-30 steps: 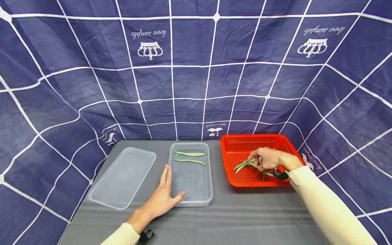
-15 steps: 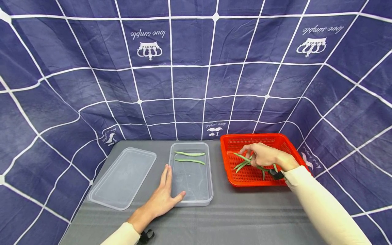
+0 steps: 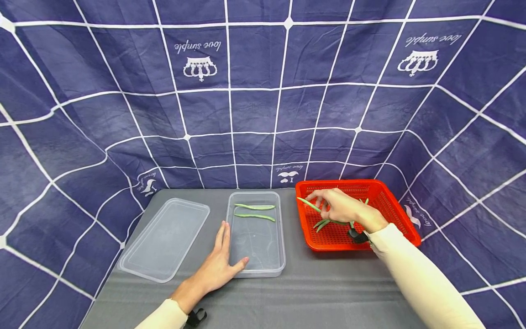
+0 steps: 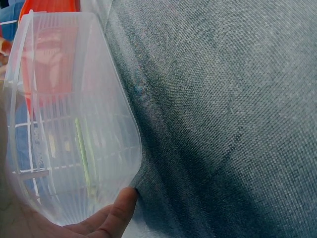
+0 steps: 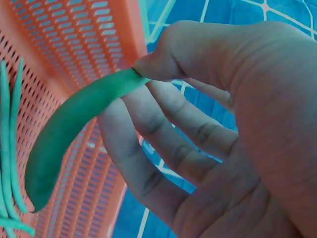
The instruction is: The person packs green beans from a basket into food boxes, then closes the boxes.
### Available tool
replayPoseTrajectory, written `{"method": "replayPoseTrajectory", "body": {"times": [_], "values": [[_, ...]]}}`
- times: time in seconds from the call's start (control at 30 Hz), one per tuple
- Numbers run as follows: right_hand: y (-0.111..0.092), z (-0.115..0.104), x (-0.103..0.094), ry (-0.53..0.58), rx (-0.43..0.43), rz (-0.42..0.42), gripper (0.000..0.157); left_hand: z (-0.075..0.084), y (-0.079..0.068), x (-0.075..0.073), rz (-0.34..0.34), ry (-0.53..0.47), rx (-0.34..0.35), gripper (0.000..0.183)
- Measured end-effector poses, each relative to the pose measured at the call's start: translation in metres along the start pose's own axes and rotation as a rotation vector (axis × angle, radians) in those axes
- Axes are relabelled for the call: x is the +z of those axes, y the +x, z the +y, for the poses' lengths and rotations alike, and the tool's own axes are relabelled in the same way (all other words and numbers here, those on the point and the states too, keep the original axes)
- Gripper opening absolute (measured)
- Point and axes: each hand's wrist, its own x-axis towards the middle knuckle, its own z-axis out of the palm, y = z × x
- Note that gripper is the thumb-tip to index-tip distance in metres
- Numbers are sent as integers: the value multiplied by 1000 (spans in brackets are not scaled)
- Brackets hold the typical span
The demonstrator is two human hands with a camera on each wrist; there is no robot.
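Blue gridded cloth [image 3: 255,109]; grey tabletop [image 3: 320,292] under container [image 3: 259,244].

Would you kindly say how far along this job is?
Looks done: at least two slender green beans lie in the clear rectangular plastic container. The right hand pinches another bean. Apparently remaining: beans in the red perforated plastic basket; the flat translucent plastic lid lies aside.

Lid [image 3: 164,240] lies flat at eight o'clock in the head view, grey table [image 3: 312,297] spreading across six! Up at twelve, blue curtain [image 3: 256,55] with white grid lines, an upside-down crown [image 3: 200,66] at eleven, another at two, moustache [image 3: 148,185] at nine!
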Motion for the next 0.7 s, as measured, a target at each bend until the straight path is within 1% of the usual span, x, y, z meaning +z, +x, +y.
{"method": "replayPoseTrajectory", "body": {"times": [0.2,0.3,0.47,0.57,0.7], "values": [[11,-15,3,4,-49,33,59,0,1,1,1,6,10,126],[19,-22,6,-8,-76,57,56,0,0,1,12,12,17,126],[33,-33,14,6,-106,78,51,0,0,1,21,21,23,124],[42,-36,22,-6,-132,88,48,0,0,1,18,25,23,124],[56,-42,32,-3,-167,82,47,1,0,1,22,28,29,124]]}}
